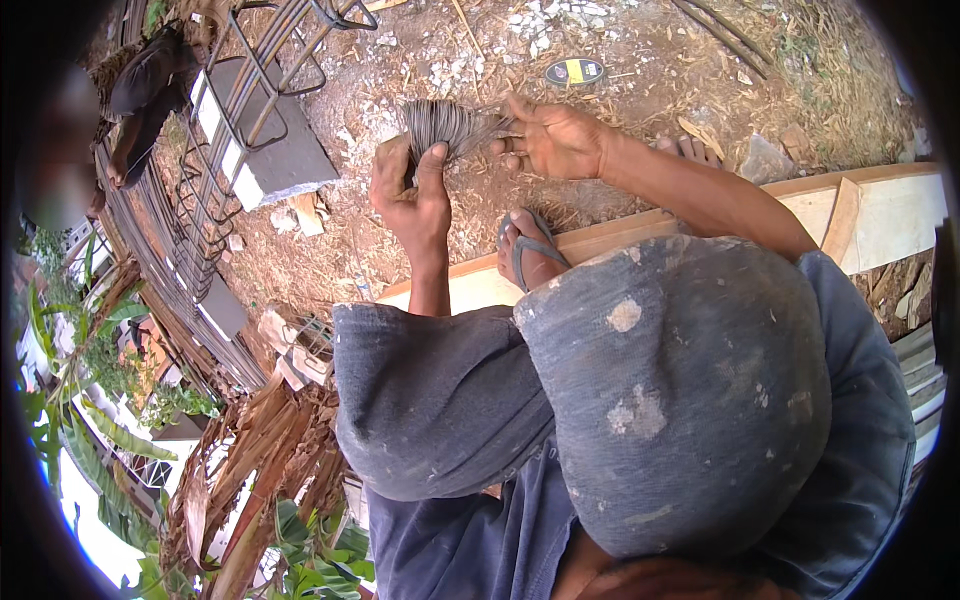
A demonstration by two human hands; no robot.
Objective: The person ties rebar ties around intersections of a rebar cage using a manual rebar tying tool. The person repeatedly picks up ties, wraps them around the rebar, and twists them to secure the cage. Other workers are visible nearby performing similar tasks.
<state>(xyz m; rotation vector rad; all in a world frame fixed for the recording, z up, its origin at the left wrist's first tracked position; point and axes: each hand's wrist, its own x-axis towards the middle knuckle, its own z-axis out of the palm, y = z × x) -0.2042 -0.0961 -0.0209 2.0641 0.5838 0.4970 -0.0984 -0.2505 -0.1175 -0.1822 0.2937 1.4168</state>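
Note:
A fanned bundle of thin grey wires [445,125] is in my left hand [415,195], gripped between thumb and fingers at its lower left. The wires bunch closer together toward the right. My right hand [560,140] is at that narrow end, palm turned up, fingers apart and slightly bent. Its fingertips are beside the wire ends; whether they touch cannot be made out. My sandalled foot [530,250] shows below the hands, and the toes of my other foot [690,150] show beyond the plank.
A long wooden plank [890,205] crosses under my arms. Steel rebar cages [255,90] and a grey-topped slab [285,150] lie to the left, where another person [150,85] is partly visible. A dark oval object with a yellow label [575,71] rests on the straw-strewn ground ahead.

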